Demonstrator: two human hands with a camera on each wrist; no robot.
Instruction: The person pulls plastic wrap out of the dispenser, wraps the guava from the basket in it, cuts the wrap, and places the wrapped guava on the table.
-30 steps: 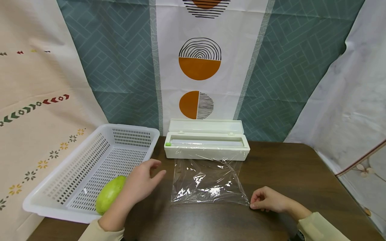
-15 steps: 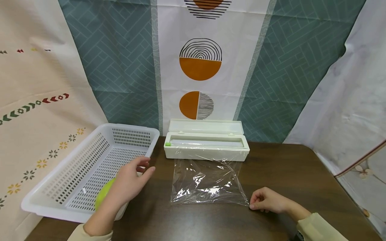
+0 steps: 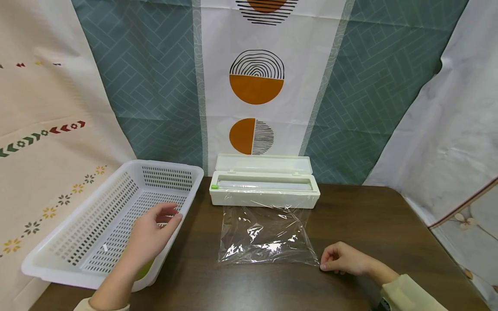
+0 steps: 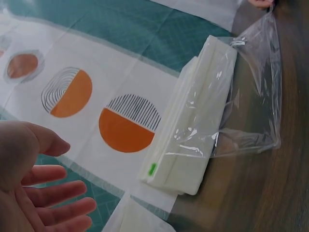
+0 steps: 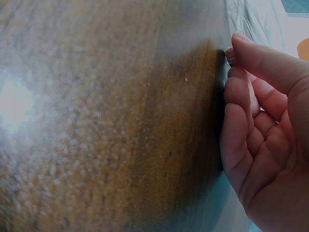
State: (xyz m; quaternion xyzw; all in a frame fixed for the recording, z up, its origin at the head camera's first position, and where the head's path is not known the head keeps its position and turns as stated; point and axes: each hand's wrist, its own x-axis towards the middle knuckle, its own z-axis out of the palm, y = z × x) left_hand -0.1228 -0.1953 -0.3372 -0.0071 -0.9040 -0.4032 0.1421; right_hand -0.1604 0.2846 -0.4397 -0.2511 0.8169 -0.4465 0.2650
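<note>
A sheet of clear plastic wrap [image 3: 264, 235] runs from the white dispenser box [image 3: 264, 199] toward the front of the table. My right hand [image 3: 346, 258] pinches its near right corner between thumb and forefinger, low at the tabletop; the right wrist view shows the film [image 5: 231, 54] at those fingertips. My left hand [image 3: 149, 235] is above the right side of the white basket [image 3: 87, 283], fingers relaxed and holding nothing. Beneath that wrist, a green fruit, perhaps a mango [image 3: 145, 270], lies in the basket, mostly hidden by the arm.
The dispenser's lid [image 3: 263, 164] stands raised at the back, with a film roll [image 3: 264, 185] inside and a green slider [image 3: 214, 187] at its left end. Patterned cloth [image 3: 330, 86] hangs behind the dark wooden table [image 3: 272, 287].
My left hand has moved left, from beside the basket to over it, covering more of the green fruit. The right hand keeps its pinch on the wrap's corner.
</note>
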